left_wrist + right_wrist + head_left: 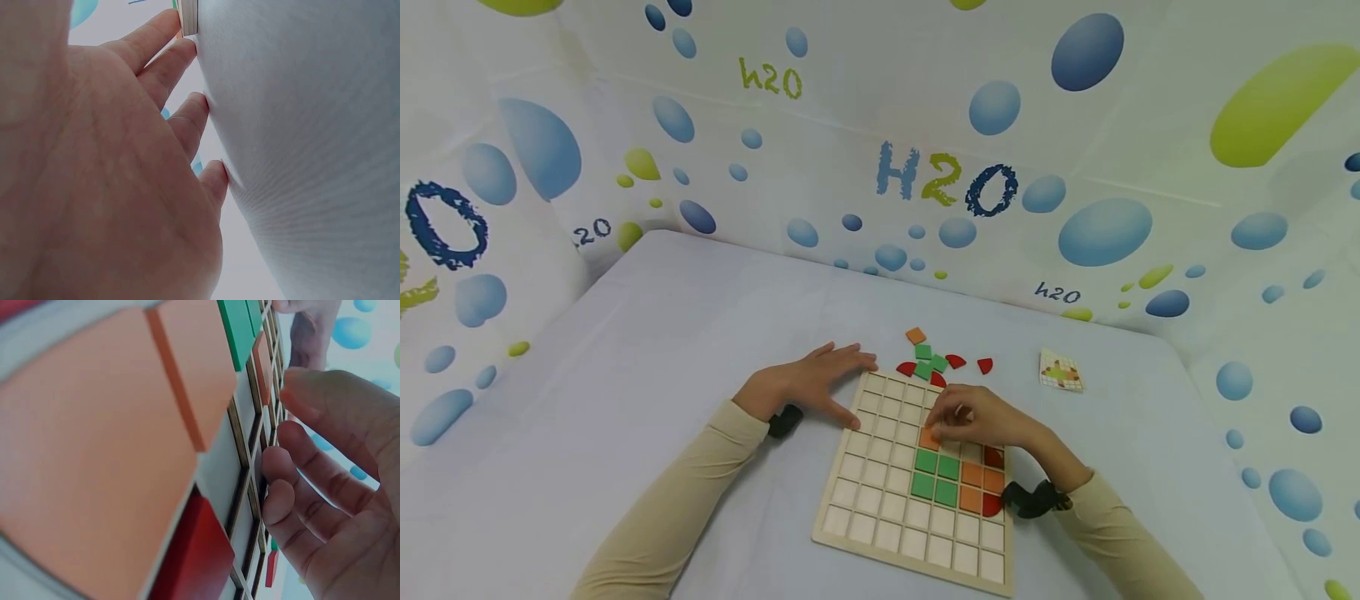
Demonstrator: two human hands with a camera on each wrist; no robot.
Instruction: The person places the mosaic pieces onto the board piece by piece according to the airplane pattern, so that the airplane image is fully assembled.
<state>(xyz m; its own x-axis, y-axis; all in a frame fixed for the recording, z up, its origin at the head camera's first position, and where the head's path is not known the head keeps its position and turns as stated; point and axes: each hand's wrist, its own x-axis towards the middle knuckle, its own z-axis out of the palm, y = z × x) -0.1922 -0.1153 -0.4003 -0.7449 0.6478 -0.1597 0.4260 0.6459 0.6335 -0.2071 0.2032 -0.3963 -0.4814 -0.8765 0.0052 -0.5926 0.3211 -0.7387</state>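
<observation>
A wooden grid board lies on the cloth. Green and orange square tiles and red rounded pieces fill some of its cells. My left hand spreads beside the board, its thumb at the left edge and a fingertip at the upper left corner; in the left wrist view its fingertips touch the cloth. Over the upper right cells, my right hand has its fingers curled, with thumb and fingertip pinching at an orange square tile in a cell. That tile looks level with the board in the right wrist view.
Behind the board lie loose green tiles, an orange tile and red pieces. To their right is a pattern card. A printed curtain stands behind the cloth-covered table.
</observation>
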